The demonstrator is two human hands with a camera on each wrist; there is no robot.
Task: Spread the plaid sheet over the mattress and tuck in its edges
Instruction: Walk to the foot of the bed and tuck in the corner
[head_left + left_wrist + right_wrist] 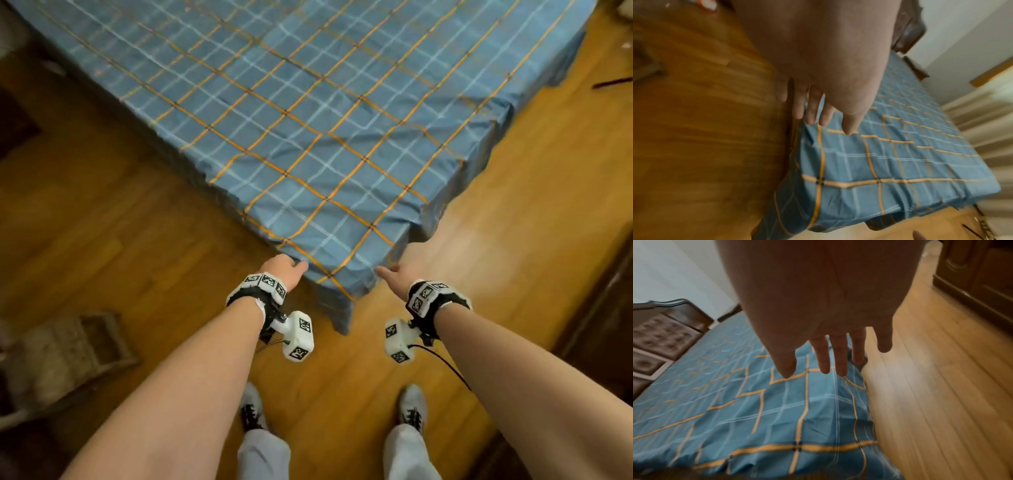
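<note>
The blue plaid sheet [308,137] with orange and white lines covers the mattress, and its near corner [339,308] hangs down toward the floor. My left hand [284,270] hovers at the left side of that corner; in the left wrist view its fingers [812,110] are straight above the sheet [879,162] and hold nothing. My right hand [397,274] reaches to the right side of the corner. In the right wrist view its fingers [838,356] are spread and straight over the sheet [756,410], gripping nothing.
Wooden floor [102,240] surrounds the bed. A small carved stool [68,346] stands at the left. Dark wooden furniture [603,308] lines the right side. A padded brown headboard [663,337] is at the far end. My feet [253,407] stand just before the corner.
</note>
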